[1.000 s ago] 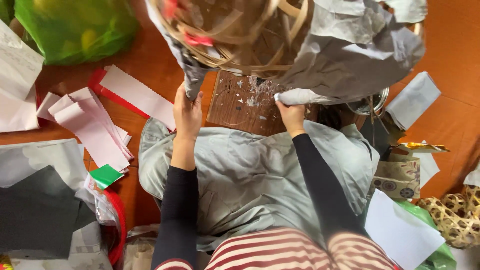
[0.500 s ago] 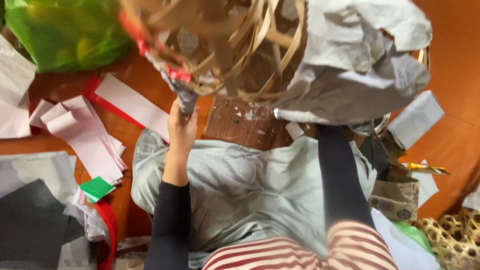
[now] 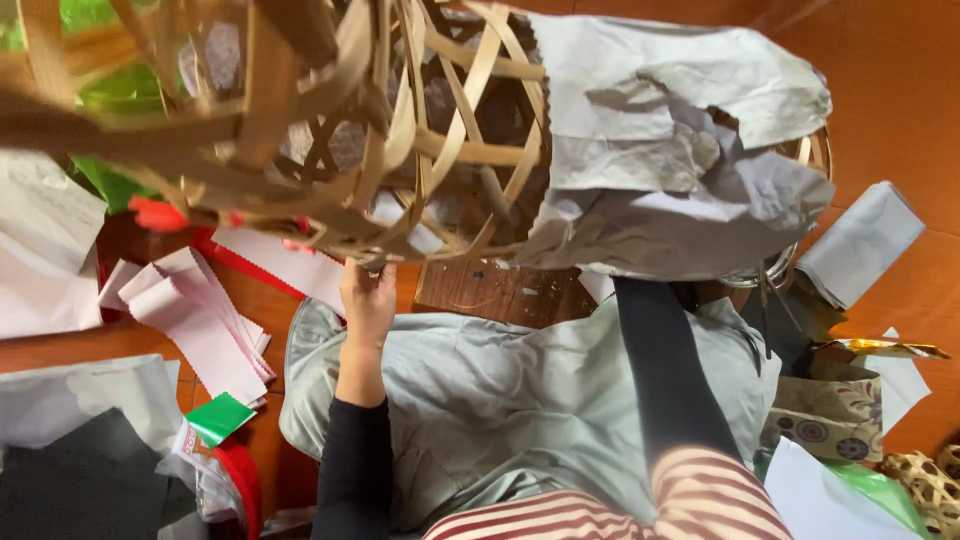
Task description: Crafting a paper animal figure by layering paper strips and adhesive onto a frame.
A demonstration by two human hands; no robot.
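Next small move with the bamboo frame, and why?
Probably press the loose grey paper down onto the bare bamboo frame. The paper covers only one end and its edge hangs crumpled. The left hand grips the frame from below; the right hand is hidden behind the paper.

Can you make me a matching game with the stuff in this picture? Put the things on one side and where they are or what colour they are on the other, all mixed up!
Things:
1. woven bamboo frame
2. crumpled grey paper
3. small folded paper
4. pale paper strips

Descriptions:
A. bright green, on the floor at lower left
B. pink-white, in a stack to the left of the left hand
C. covers the right part of the frame
D. tan slats crossed in an open lattice, held up close to the camera

Pairs: 1-D, 2-C, 3-A, 4-B
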